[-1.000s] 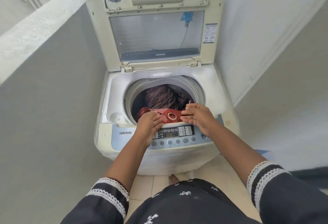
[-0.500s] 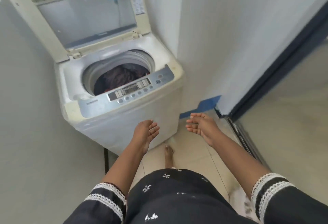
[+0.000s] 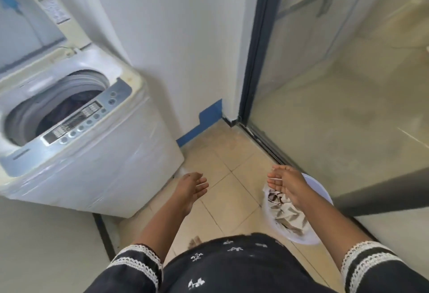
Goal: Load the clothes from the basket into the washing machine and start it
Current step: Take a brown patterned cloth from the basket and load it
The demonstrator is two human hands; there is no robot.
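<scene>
One washing machine [image 3: 92, 153] is seen, with one lid [image 3: 30, 25] raised and one control panel [image 3: 86, 118] on its front edge. One basket [image 3: 318, 190] is counted on the floor, holding a heap of clothes [image 3: 287, 213] whose number cannot be told. Two hands are shown: one left hand [image 3: 190, 190] and one right hand [image 3: 285, 183], both empty with fingers spread. Two trimmed sleeves [image 3: 137, 262] are visible.

Probably home laundry corner: washing machine [image 3: 76, 116]

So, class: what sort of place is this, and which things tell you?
Probably a small home laundry corner or utility balcony: a top-loading washing machine with its lid up, a basket of clothes on the tiled floor, and a sliding glass door.
</scene>
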